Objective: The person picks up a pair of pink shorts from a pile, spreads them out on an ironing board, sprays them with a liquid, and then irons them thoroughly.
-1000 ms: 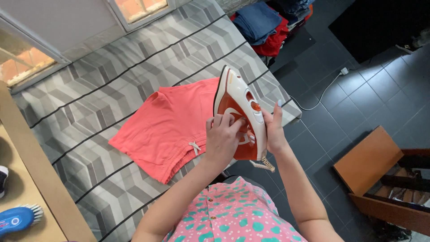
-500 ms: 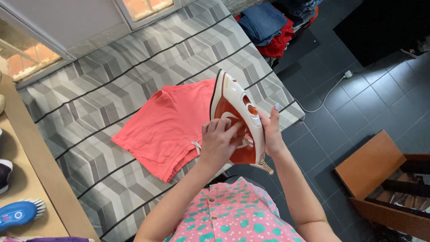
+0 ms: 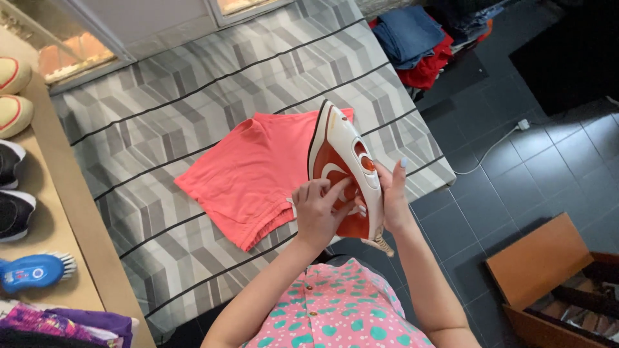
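I hold an orange and white steam iron tilted up above the near edge of the ironing surface. My right hand grips its side and base. My left hand rests on the orange body, fingers curled at its lower part. Under and left of the iron lies a coral-pink garment, spread flat on the grey patterned cloth with black stripes. A white drawstring shows at the garment's near edge.
A wooden shelf on the left carries shoes, a blue brush and folded clothes. Blue and red clothes are piled at the far right. A white cable crosses the dark tiled floor, with an open wooden box at lower right.
The view has shifted a little and the iron with both hands sits slightly lower and more central. The grip on the iron is the same; the garment has not moved.
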